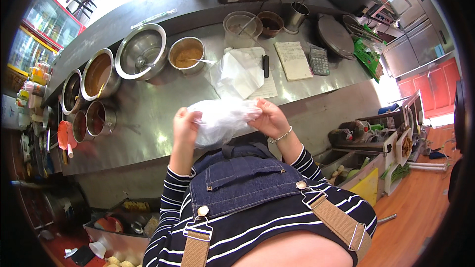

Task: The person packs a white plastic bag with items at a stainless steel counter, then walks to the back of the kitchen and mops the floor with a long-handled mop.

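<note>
Between my two hands a thin white plastic bag [219,124] is stretched sideways, just above the front edge of the steel counter [148,118]. My left hand [185,124] pinches one side of it with thumb and fingers. The opposite side is gripped by my right hand [271,118], which has a beaded bracelet at the wrist. Glare hides the bag's detail, and I cannot tell whether anything is inside. Just beyond it, another pale plastic bag or sheet [239,74] lies over handwritten paper [268,89], beside a black pen or marker [265,66].
At the left stand steel pots with sauces [99,76], a large steel bowl [148,40] and an orange jug [66,135]. A small pot with a spoon [186,46], clear tub [237,37], notebook [293,59] and calculator [319,63] line the back. Crates [352,167] sit below right.
</note>
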`<state>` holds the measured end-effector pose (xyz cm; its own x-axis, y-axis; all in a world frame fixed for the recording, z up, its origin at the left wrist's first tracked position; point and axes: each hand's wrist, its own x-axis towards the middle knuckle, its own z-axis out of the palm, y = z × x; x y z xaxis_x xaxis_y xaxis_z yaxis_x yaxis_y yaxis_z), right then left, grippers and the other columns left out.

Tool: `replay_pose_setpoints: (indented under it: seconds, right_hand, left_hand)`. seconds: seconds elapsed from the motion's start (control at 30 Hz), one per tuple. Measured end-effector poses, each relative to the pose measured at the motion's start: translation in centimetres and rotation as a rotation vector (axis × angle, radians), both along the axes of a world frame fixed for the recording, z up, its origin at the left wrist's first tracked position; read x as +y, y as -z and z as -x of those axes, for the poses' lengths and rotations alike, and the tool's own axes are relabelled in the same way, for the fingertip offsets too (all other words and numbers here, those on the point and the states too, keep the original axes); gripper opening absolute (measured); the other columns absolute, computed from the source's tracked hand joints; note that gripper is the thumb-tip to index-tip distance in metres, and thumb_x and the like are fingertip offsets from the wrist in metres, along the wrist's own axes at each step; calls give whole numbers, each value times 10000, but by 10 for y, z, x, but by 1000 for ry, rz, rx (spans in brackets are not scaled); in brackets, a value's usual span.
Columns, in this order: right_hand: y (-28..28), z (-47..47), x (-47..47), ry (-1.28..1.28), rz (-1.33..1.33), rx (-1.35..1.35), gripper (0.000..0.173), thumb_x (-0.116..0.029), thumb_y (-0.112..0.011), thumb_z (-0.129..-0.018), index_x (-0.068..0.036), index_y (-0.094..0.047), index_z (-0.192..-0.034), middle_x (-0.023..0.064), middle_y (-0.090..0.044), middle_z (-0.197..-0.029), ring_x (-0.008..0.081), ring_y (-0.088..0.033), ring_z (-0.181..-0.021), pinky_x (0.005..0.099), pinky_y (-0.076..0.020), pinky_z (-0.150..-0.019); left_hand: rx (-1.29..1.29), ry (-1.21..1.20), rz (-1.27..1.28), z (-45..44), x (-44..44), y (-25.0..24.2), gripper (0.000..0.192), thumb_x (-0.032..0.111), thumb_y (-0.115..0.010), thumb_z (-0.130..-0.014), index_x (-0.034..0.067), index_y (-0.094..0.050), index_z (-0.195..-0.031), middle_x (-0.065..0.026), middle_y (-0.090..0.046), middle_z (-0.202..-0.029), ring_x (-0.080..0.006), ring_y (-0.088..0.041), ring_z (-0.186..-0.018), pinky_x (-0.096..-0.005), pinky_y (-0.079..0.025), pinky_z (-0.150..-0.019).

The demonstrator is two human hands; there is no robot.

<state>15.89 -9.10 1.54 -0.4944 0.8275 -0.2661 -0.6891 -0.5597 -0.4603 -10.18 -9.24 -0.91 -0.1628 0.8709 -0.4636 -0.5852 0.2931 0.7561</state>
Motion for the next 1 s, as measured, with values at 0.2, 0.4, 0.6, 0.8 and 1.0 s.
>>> replay_pose_setpoints:
  seconds: [0.2, 0.4, 0.6, 0.8, 1.0]
  right_hand:
    - [36, 9, 27, 28, -823, -1686, 361, -21, -637, -702, -21, -510, -1040, 191, -587, -913, 380, -587, -851, 403, -482, -718]
    - [61, 28, 44, 461, -979, -2200, 454, -56, -639, -748, -66, -496, -1179, 203, -571, -1050, 369, -579, -961, 432, -477, -785]
    - [29, 84, 23, 447, -1180, -1639, 384, -74, -631, -770, -75, -521, -1138, 144, -602, -773, 329, -607, -671, 389, -478, -587]
    - [12, 36, 36, 466, -952, -1553, 150, 7, -559, -766, -48, -541, -904, 154, -553, -661, 300, -564, -557, 361, -431, -513]
    - [37, 23, 39, 219, -337, -1070, 109, 21, -551, -821, -33, -540, -915, 149, -620, -807, 262, -623, -709, 372, -478, -579]
  left_hand:
    - [15, -138, -2, 7, -12, 5, 267, 307, -527, -966, 145, -451, -767, 90, -351, -564, -29, -271, -411, -206, -213, -375]
    - [639, -231, -352, 0, -12, -1, 206, 235, -563, -950, 59, -588, -846, 30, -494, -615, -77, -419, -509, -268, -361, -457]
    - [1647, 375, -473, -27, -30, -49, 203, 99, -649, -793, 120, -648, -996, -108, -618, -816, -276, -611, -720, -372, -500, -689]
    - [1747, 155, -165, 48, -25, -70, 402, 36, -616, -776, 183, -621, -1150, -71, -641, -952, -271, -633, -731, -351, -521, -653]
    - [126, 290, -235, 61, -48, -50, 561, -45, -594, -758, 142, -543, -1284, -138, -599, -997, -227, -631, -754, -339, -498, -670]
